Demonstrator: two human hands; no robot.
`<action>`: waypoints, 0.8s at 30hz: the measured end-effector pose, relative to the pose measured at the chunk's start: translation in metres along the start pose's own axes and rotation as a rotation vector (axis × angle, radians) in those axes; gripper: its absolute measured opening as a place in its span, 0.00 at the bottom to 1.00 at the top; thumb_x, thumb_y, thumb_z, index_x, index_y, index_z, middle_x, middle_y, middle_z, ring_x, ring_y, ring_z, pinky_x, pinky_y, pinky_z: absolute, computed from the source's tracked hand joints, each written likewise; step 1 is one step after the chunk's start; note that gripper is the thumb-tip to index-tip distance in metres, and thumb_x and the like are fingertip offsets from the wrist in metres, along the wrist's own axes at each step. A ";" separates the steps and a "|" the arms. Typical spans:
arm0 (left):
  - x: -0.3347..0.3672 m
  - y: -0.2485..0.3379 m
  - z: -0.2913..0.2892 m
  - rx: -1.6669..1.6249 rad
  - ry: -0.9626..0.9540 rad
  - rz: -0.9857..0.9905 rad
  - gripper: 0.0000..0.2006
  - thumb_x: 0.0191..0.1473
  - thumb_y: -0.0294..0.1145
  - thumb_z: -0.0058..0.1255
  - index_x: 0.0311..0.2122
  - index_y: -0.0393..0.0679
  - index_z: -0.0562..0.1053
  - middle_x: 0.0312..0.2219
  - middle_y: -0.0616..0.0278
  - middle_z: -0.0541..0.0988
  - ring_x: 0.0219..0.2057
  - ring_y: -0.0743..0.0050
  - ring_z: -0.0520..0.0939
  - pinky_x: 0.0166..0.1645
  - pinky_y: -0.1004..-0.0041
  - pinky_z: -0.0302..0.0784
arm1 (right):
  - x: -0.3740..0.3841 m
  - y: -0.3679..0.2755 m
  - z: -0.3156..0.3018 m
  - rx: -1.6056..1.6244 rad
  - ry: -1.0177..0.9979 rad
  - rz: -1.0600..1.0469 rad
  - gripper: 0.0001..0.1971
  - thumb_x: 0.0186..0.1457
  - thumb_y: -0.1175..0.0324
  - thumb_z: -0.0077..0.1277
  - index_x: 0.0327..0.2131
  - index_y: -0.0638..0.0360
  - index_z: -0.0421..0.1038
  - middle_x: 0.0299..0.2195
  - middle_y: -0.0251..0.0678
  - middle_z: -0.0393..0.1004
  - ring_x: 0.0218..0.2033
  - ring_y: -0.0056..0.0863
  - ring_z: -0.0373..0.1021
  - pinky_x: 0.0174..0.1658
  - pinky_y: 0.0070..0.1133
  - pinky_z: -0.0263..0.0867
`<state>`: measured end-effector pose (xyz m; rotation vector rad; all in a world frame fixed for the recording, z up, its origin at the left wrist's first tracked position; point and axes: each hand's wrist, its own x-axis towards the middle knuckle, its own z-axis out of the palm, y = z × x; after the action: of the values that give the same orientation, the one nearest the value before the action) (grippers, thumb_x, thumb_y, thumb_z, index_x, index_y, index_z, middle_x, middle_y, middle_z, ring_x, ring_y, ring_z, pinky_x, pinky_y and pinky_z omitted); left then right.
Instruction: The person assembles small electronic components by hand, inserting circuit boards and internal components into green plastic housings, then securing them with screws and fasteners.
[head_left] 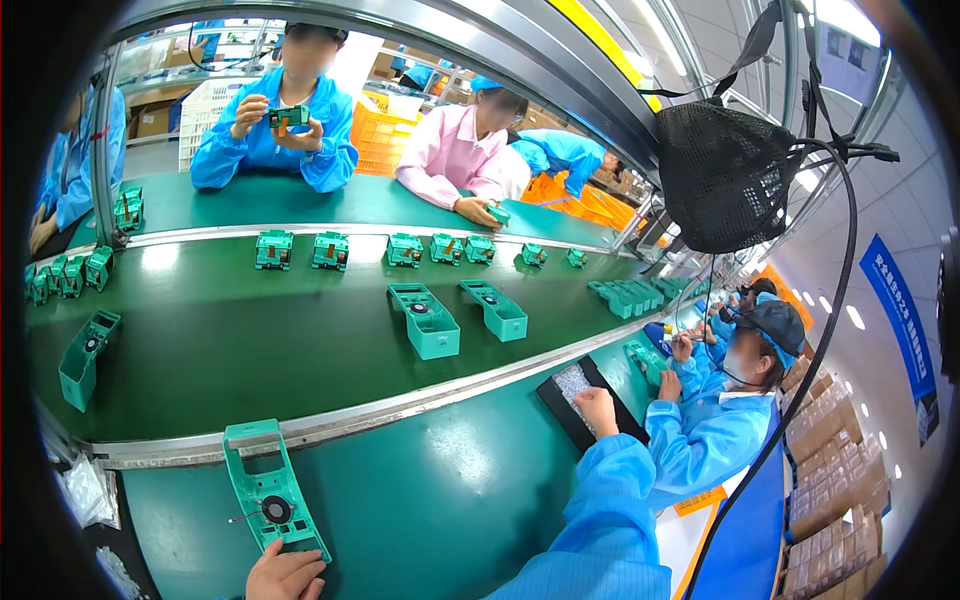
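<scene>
A green plastic housing (300,497) lies open side up on the near workbench. Inside it is a round black part (276,510), like a small fan or speaker, with a thin wire at its side. My left hand (285,575) grips the housing's near end with bent fingers. Farther right, my right hand (598,410) reaches into a black tray (550,400) of small clear or whitish pieces (572,381). Its fingers are drawn together and point down; whatever lies between them is too small to make out.
Beyond a metal rail, a green conveyor (250,350) carries similar housings (425,322) and small green assemblies (330,251). A co-worker (700,420) sits close on my right. Other people work across the line. Bagged parts (88,492) lie left; a black mesh pouch (722,175) hangs overhead with a cable.
</scene>
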<state>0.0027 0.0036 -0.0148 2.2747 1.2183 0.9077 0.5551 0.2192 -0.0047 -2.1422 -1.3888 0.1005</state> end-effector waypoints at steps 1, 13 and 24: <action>0.002 0.002 0.000 -0.002 0.008 0.005 0.11 0.46 0.24 0.48 0.38 0.38 0.72 0.36 0.53 0.75 0.39 0.55 0.74 0.53 0.57 0.62 | -0.005 -0.012 0.001 0.038 0.188 -0.066 0.03 0.42 0.72 0.54 0.23 0.61 0.74 0.20 0.37 0.73 0.24 0.24 0.69 0.29 0.20 0.64; -0.004 0.007 -0.014 0.105 0.614 -0.047 0.06 0.41 0.19 0.49 0.29 0.39 0.72 0.27 0.55 0.73 0.28 0.60 0.74 0.37 0.65 0.68 | -0.308 -0.300 0.080 1.156 -1.356 -0.578 0.04 0.48 0.74 0.51 0.24 0.60 0.66 0.21 0.28 0.62 0.25 0.16 0.60 0.29 0.18 0.58; 0.007 0.008 -0.032 -0.072 0.639 -0.126 0.10 0.31 0.18 0.59 0.25 0.42 0.74 0.26 0.62 0.74 0.25 0.67 0.75 0.30 0.72 0.69 | -0.304 -0.306 0.085 1.301 -1.497 -0.327 0.04 0.50 0.75 0.52 0.29 0.66 0.71 0.24 0.28 0.65 0.23 0.12 0.59 0.25 0.12 0.56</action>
<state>-0.0127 0.0067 0.0153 1.8735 1.5200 1.6716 0.1368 0.0835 0.0059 -0.4777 -1.4821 2.0717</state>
